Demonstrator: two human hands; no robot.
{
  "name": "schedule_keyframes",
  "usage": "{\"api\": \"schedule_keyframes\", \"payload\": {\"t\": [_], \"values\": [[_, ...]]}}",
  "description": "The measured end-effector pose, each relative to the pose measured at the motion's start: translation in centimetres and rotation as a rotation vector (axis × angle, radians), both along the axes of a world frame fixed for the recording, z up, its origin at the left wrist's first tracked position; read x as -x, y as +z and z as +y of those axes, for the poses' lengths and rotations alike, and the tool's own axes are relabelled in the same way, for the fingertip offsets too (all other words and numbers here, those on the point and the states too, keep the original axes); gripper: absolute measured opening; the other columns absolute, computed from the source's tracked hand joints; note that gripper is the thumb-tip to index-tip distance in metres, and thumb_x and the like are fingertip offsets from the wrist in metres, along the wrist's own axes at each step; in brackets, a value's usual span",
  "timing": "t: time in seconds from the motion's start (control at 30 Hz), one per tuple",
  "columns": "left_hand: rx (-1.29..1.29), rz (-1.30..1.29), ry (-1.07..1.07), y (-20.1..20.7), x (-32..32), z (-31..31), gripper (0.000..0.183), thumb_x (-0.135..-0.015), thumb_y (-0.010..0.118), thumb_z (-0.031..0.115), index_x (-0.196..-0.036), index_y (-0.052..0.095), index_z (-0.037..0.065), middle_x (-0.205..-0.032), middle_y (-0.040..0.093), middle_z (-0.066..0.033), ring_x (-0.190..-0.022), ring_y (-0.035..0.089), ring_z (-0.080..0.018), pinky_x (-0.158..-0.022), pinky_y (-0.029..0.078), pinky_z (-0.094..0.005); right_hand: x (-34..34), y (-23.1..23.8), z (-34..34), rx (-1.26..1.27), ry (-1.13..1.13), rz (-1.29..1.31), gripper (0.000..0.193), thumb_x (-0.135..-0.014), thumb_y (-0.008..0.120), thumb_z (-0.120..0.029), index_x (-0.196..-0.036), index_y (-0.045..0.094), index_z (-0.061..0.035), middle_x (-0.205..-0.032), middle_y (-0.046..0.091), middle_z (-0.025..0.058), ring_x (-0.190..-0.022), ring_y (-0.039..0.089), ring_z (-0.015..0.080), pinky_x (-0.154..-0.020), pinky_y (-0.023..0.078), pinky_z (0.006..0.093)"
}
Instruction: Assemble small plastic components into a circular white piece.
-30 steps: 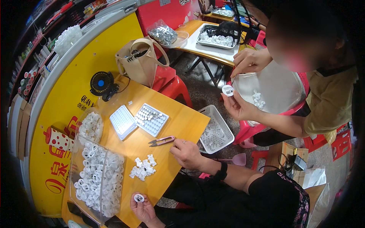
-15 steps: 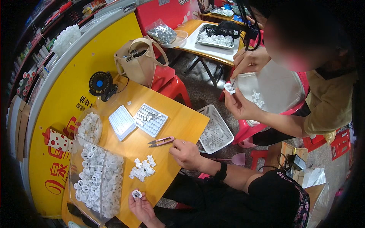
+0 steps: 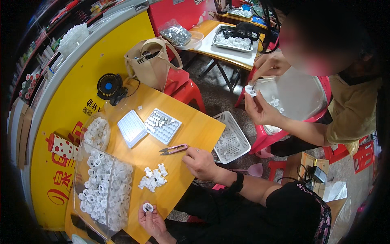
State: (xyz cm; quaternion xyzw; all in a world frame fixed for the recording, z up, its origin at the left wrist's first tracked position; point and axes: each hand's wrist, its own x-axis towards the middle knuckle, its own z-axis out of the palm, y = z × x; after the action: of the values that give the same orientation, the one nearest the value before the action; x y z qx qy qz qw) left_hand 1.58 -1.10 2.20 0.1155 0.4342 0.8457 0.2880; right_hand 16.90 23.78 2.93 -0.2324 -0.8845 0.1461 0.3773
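My left hand (image 3: 152, 221) is at the table's near edge, pinching a small white round plastic ring (image 3: 148, 208) with a dark middle. My right hand (image 3: 200, 163), below a black wristband, rests on the table edge with its fingers curled; whatever may be inside them is hidden. Close to its fingertips lie pink-handled thread snips (image 3: 174, 149), apart from the hand as far as I can see. A small pile of flat white plastic pieces (image 3: 153, 177) lies between my hands. Left of it, a clear box (image 3: 106, 191) is heaped with white rings.
Beyond the snips sit a tray of silvery round parts (image 3: 163, 125) and a white gridded tray (image 3: 132, 127). A black fan (image 3: 109, 86) and a beige bag (image 3: 148, 67) stand farther off. A white basket (image 3: 243, 148) is beside the table. At right, a co-worker's hands (image 3: 264, 110) hold a white part.
My view has shifted slightly. Both my hands keep their places and grips. The co-worker's hands, with their white part, have moved a little up and to the right.
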Motion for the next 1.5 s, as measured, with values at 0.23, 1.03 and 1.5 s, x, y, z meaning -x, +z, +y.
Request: {"api": "schedule_keyframes", "payload": {"t": [0.23, 1.03, 1.5], "values": [[-0.013, 0.008, 0.008, 0.00, -0.12, 0.04, 0.030, -0.085, 0.058, -0.006, -0.114, 0.056, -0.006, -0.110, 0.061, -0.0204, -0.090, 0.064, -0.0220, -0.080, 0.055, -0.0298, 0.04, 0.01, -0.06, 0.007, 0.001, -0.016, 0.013, -0.070, 0.062, -0.005, -0.081, 0.056, -0.0074, -0.080, 0.049, 0.0097, -0.067, 0.055, 0.0270, -0.056, 0.043, 0.0374], [-0.028, 0.002, -0.031, -0.75, 0.25, -0.53, 0.030, -0.085, 0.060, -0.004, -0.115, 0.056, -0.006, -0.112, 0.061, -0.0193, -0.096, 0.063, -0.0225, -0.086, 0.055, -0.0354, 0.00, 0.52, -0.11, 0.007, 0.016, -0.030, 0.012, -0.069, 0.058, -0.006, -0.077, 0.050, -0.0040, -0.081, 0.049, 0.0123, -0.073, 0.056, 0.0298, -0.059, 0.046, 0.0392], [-0.027, 0.006, -0.001, -0.23, -0.19, -0.16, 0.029, -0.086, 0.059, -0.004, -0.115, 0.056, -0.006, -0.111, 0.060, -0.0190, -0.095, 0.063, -0.0226, -0.085, 0.055, -0.0345, -0.04, -0.05, 0.04, -0.028, -0.016, -0.027, 0.013, -0.068, 0.062, -0.005, -0.079, 0.055, -0.0074, -0.080, 0.050, 0.0088, -0.065, 0.055, 0.0259, -0.053, 0.043, 0.0367]]}}
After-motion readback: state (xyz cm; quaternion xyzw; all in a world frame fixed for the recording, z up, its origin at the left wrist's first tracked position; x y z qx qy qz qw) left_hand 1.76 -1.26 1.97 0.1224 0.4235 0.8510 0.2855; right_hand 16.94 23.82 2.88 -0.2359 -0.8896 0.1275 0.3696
